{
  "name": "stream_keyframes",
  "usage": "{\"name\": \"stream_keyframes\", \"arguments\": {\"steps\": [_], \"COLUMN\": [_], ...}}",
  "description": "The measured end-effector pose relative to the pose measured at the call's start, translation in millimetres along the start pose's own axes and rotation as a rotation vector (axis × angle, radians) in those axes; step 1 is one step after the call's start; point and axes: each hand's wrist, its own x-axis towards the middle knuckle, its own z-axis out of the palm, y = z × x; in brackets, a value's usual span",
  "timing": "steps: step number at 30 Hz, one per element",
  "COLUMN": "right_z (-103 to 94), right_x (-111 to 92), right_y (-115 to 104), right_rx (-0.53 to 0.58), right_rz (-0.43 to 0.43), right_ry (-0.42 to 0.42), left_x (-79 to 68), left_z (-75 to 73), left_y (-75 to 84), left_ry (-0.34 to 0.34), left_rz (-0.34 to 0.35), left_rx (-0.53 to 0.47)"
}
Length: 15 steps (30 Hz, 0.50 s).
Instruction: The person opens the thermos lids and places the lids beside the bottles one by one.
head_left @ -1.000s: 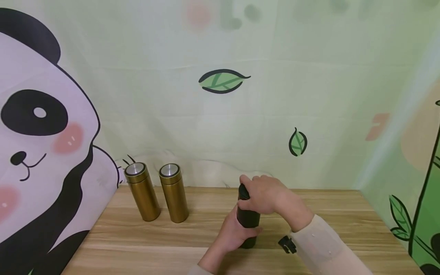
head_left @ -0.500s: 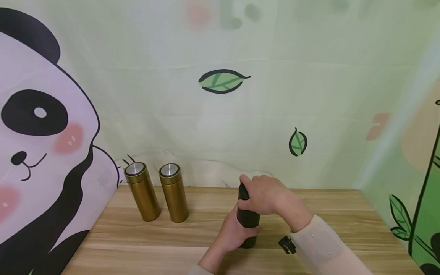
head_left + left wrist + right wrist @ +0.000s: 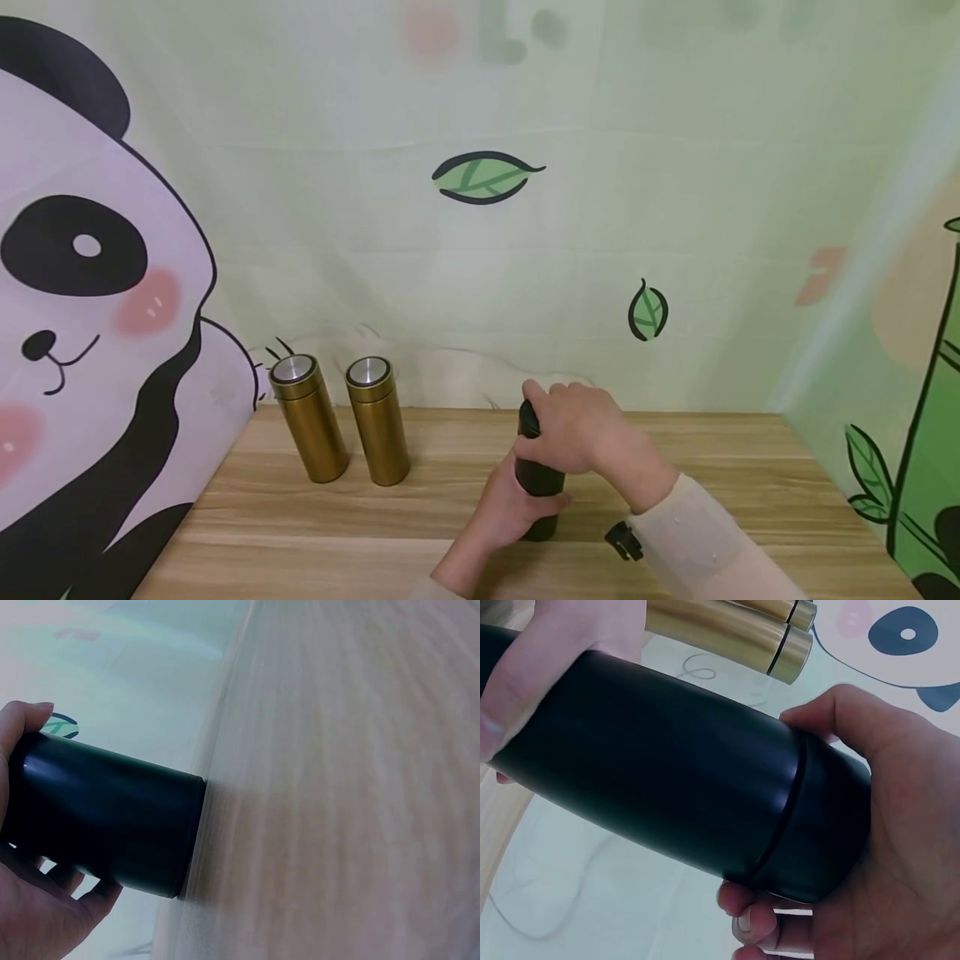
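A black thermos flask [image 3: 542, 479] stands upright on the wooden table right of the middle. My left hand [image 3: 504, 506] grips its lower body, thumb across the near side. Over the top, my right hand [image 3: 576, 429] holds the black lid [image 3: 826, 817], with thumb and fingers on opposite sides near the seam. The right wrist view shows a thin groove between lid and body, the lid seated on the flask. In the left wrist view, the flask's base [image 3: 176, 847] is right at the tabletop.
Two gold thermos flasks [image 3: 312, 429] [image 3: 380, 433] with silver-topped lids stand upright at the back left of the table [image 3: 300, 533]. Behind the table hangs a pale green cloth with a panda [image 3: 82, 333] and leaves. A black clip [image 3: 624, 540] sits by my right sleeve.
My right wrist and forearm have dipped very slightly, the fingers still on the lid. The head view has shifted a little. The left hand and the flasks stay where they were.
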Motion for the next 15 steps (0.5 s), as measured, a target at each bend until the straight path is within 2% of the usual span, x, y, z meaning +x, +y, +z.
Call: {"name": "stream_keyframes", "arguments": {"steps": [8, 15], "right_z": [3.8, 1.4], "right_x": [-1.8, -2.9], "right_y": [-2.2, -5.2], "right_rx": [-0.004, -0.009], "right_rz": [0.049, 0.115], "right_ry": [0.073, 0.057], "left_x": [-0.3, -1.2], "left_z": [-0.9, -0.9], "left_y": [-3.2, -1.7], "left_ry": [-0.001, -0.002], "left_rz": [0.001, 0.006], "left_rx": [-0.026, -0.039]}}
